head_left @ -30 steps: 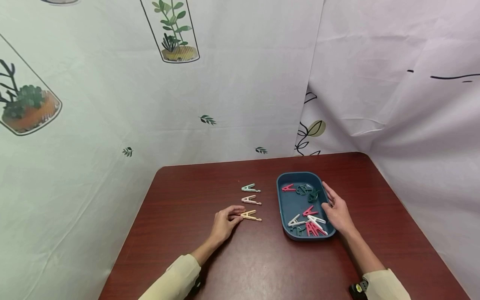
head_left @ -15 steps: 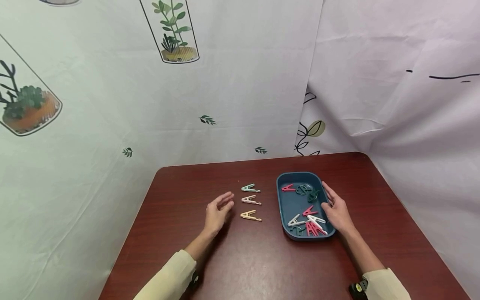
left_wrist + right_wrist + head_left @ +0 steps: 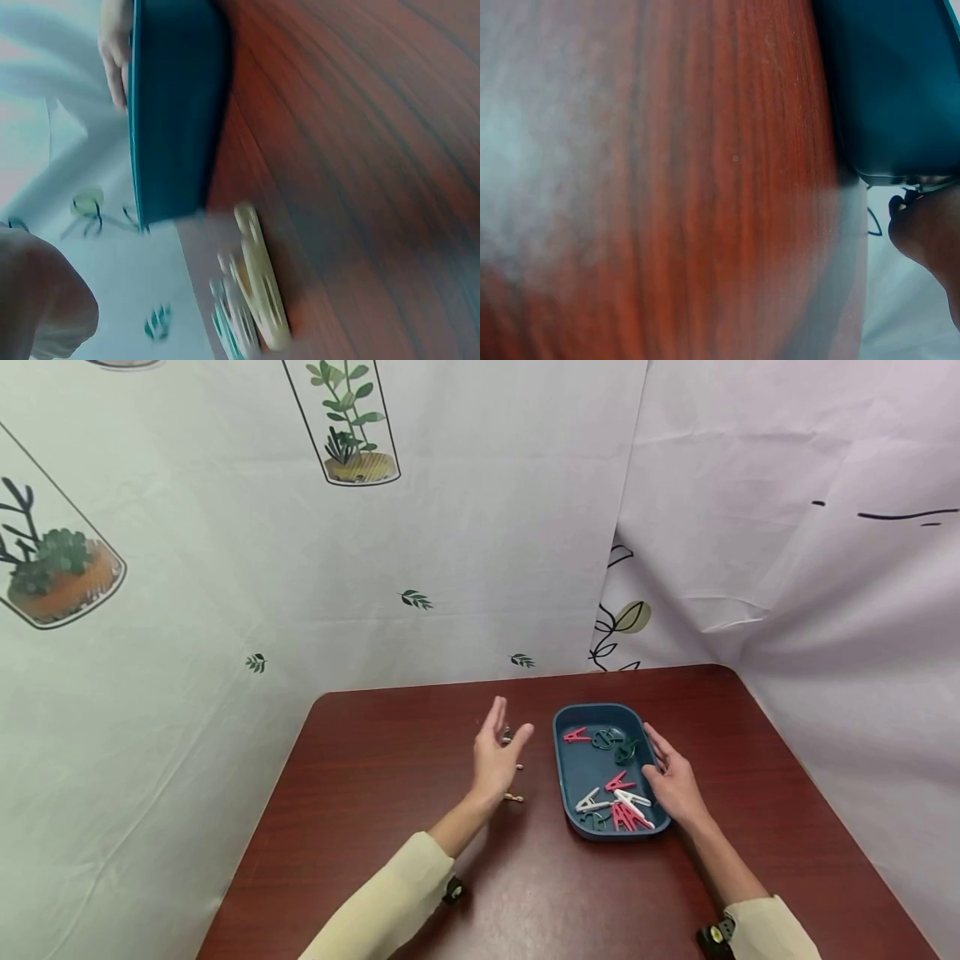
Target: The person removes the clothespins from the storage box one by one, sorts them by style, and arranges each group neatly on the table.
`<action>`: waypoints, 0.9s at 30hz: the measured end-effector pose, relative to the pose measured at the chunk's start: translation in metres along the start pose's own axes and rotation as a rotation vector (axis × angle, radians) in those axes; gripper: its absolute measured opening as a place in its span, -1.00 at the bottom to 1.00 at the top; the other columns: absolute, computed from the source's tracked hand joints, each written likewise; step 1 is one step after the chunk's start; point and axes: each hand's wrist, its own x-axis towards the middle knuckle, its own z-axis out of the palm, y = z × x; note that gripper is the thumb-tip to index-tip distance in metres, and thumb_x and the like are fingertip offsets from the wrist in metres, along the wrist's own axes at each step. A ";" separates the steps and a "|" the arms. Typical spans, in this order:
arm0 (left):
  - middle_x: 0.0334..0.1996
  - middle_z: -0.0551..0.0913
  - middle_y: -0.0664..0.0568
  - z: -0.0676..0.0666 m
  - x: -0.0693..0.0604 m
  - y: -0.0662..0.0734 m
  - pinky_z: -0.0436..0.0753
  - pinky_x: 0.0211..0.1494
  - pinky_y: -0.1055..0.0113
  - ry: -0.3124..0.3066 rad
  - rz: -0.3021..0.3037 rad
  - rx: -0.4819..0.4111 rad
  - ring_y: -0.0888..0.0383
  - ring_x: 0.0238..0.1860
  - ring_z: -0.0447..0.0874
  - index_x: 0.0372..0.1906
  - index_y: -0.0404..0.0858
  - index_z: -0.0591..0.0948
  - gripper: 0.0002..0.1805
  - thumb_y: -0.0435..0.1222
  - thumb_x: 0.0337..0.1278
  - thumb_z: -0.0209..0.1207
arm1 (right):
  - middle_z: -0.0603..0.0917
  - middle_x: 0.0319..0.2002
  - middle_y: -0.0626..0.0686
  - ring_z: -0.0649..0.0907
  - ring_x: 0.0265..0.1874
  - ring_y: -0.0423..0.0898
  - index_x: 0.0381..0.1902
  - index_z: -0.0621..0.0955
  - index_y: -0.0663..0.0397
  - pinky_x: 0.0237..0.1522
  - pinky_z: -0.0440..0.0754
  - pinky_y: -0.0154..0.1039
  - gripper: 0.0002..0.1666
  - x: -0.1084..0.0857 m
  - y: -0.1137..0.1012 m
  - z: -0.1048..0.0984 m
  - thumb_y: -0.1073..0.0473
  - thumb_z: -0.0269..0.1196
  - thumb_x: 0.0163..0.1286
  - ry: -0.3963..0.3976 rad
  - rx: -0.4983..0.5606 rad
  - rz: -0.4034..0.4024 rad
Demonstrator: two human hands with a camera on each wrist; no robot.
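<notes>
Left hand (image 3: 492, 766) spread, empty, near three clips (image 3: 262, 285). Right hand (image 3: 675, 785) grips blue tray (image 3: 582, 765) by its right rim: nearer hand. Tray lies right of left hand, long axis running toward bench's (image 3: 360, 777) far edge.

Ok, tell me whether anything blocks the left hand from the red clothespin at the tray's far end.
Only the raised left wall of the blue tray stands between the left hand and the red clothespin; nothing else visible does. The right hand grips the tray's opposite side, off that path.
</notes>
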 end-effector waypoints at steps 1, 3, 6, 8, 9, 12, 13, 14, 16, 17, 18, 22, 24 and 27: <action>0.62 0.30 -0.03 0.008 -0.002 0.002 0.30 0.58 -0.01 -0.017 -0.004 -0.005 -0.07 0.60 0.27 0.68 -0.26 0.20 -0.14 -0.30 0.43 0.36 | 0.26 0.57 0.42 0.37 0.49 0.40 0.70 0.13 0.22 0.01 0.37 -0.75 -0.16 0.000 0.000 0.000 0.56 0.02 0.52 0.000 -0.001 -0.006; 0.63 0.27 -0.06 0.025 -0.005 0.003 0.29 0.59 0.00 -0.046 -0.013 -0.017 -0.08 0.61 0.24 0.68 -0.28 0.18 -0.14 -0.32 0.44 0.35 | 0.27 0.57 0.42 0.37 0.48 0.41 0.69 0.13 0.22 0.02 0.37 -0.75 -0.15 -0.001 0.000 0.000 0.56 0.03 0.51 -0.002 -0.002 -0.016; 0.64 0.25 -0.08 0.048 -0.011 0.003 0.30 0.58 0.09 -0.079 -0.049 -0.019 -0.03 0.61 0.23 0.68 -0.30 0.17 -0.11 -0.32 0.42 0.37 | 0.27 0.57 0.41 0.37 0.48 0.39 0.70 0.14 0.20 0.04 0.38 -0.73 -0.15 -0.001 -0.001 0.000 0.56 0.03 0.51 -0.004 -0.004 -0.014; 0.63 0.26 -0.12 0.062 -0.014 0.001 0.33 0.55 0.14 -0.097 -0.078 -0.003 -0.04 0.60 0.26 0.67 -0.33 0.18 -0.10 -0.31 0.39 0.39 | 0.28 0.57 0.39 0.38 0.49 0.37 0.70 0.15 0.18 0.06 0.40 -0.71 -0.16 -0.002 -0.002 0.000 0.54 0.03 0.52 -0.003 -0.009 -0.007; 0.62 0.28 -0.11 0.069 -0.016 0.000 0.35 0.54 0.19 -0.106 -0.103 0.015 -0.02 0.59 0.27 0.67 -0.32 0.19 -0.09 -0.30 0.37 0.42 | 0.29 0.57 0.39 0.38 0.49 0.36 0.70 0.15 0.18 0.08 0.42 -0.69 -0.16 -0.002 -0.002 0.000 0.53 0.03 0.52 -0.002 -0.015 -0.004; 0.60 0.31 -0.13 0.087 -0.021 -0.003 0.41 0.49 0.20 -0.124 -0.156 0.071 -0.04 0.56 0.34 0.65 -0.35 0.22 -0.07 -0.26 0.33 0.45 | 0.30 0.57 0.37 0.39 0.49 0.34 0.70 0.16 0.17 0.09 0.42 -0.68 -0.17 -0.002 -0.002 0.000 0.52 0.04 0.53 0.002 -0.021 0.001; 0.59 0.32 -0.15 0.092 -0.023 -0.004 0.42 0.49 0.18 -0.131 -0.167 0.084 -0.06 0.55 0.35 0.65 -0.36 0.22 -0.07 -0.26 0.33 0.46 | 0.30 0.57 0.38 0.39 0.49 0.34 0.69 0.16 0.18 0.09 0.42 -0.69 -0.17 -0.001 -0.002 0.000 0.52 0.04 0.53 0.004 -0.023 -0.003; 0.59 0.32 -0.14 0.097 -0.024 -0.005 0.43 0.48 0.18 -0.138 -0.182 0.100 -0.05 0.55 0.36 0.65 -0.36 0.22 -0.06 -0.25 0.32 0.46 | 0.31 0.56 0.39 0.40 0.48 0.35 0.69 0.17 0.21 0.08 0.41 -0.70 -0.17 -0.001 -0.001 0.000 0.53 0.05 0.52 0.006 -0.024 -0.009; 0.59 0.33 -0.12 0.105 -0.028 -0.007 0.44 0.48 0.16 -0.145 -0.203 0.124 -0.03 0.54 0.37 0.64 -0.36 0.24 -0.06 -0.24 0.31 0.47 | 0.32 0.55 0.41 0.40 0.47 0.36 0.68 0.17 0.23 0.04 0.37 -0.73 -0.16 0.000 -0.001 0.000 0.55 0.05 0.50 0.008 -0.018 -0.019; 0.58 0.35 -0.12 0.109 -0.029 -0.007 0.45 0.47 0.16 -0.148 -0.211 0.135 -0.03 0.53 0.38 0.64 -0.35 0.25 -0.06 -0.23 0.30 0.48 | 0.32 0.54 0.42 0.41 0.46 0.37 0.68 0.17 0.25 0.04 0.36 -0.74 -0.16 0.000 -0.001 0.000 0.56 0.06 0.49 0.008 -0.022 -0.025; 0.58 0.36 -0.12 0.112 -0.031 -0.008 0.46 0.46 0.15 -0.152 -0.219 0.145 -0.02 0.53 0.39 0.63 -0.35 0.27 -0.06 -0.24 0.28 0.49 | 0.32 0.54 0.43 0.41 0.46 0.38 0.67 0.17 0.26 0.03 0.35 -0.74 -0.16 0.000 -0.001 0.000 0.57 0.06 0.48 0.008 -0.027 -0.030; 0.53 0.45 -0.10 0.121 -0.036 -0.012 0.54 0.40 0.17 -0.170 -0.246 0.199 0.00 0.45 0.50 0.60 -0.34 0.35 -0.09 -0.25 0.23 0.52 | 0.31 0.54 0.44 0.40 0.45 0.41 0.67 0.16 0.27 0.01 0.36 -0.73 -0.15 0.000 0.000 0.001 0.58 0.05 0.47 0.009 -0.041 -0.035; 0.49 0.50 -0.09 0.123 -0.038 -0.015 0.58 0.35 0.19 -0.183 -0.242 0.207 0.00 0.41 0.55 0.57 -0.35 0.39 -0.14 -0.28 0.23 0.52 | 0.30 0.55 0.43 0.39 0.46 0.40 0.67 0.17 0.26 0.01 0.37 -0.73 -0.16 0.000 0.000 0.001 0.57 0.05 0.48 0.012 -0.041 -0.034; 0.42 0.57 -0.08 0.125 -0.039 -0.018 0.62 0.29 0.26 -0.211 -0.218 0.197 0.05 0.36 0.60 0.52 -0.35 0.47 -0.24 -0.36 0.24 0.49 | 0.32 0.55 0.41 0.40 0.47 0.37 0.67 0.19 0.24 0.02 0.38 -0.72 -0.16 -0.001 -0.001 0.000 0.57 0.05 0.48 0.020 -0.027 -0.034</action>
